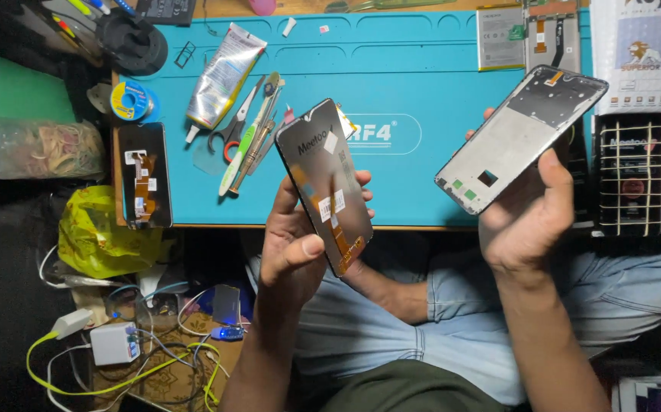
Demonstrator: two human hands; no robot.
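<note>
At centre frame the left hand (296, 248) pinched a phone screen (324, 183) tilted up for viewing; the right hand (529, 217) gripped a phone frame (517, 137) beside it, apparently for comparison.

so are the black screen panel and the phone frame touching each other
Apart. The head view shows teal mat between the screen panel in the left hand and the phone frame in the right hand.
</note>
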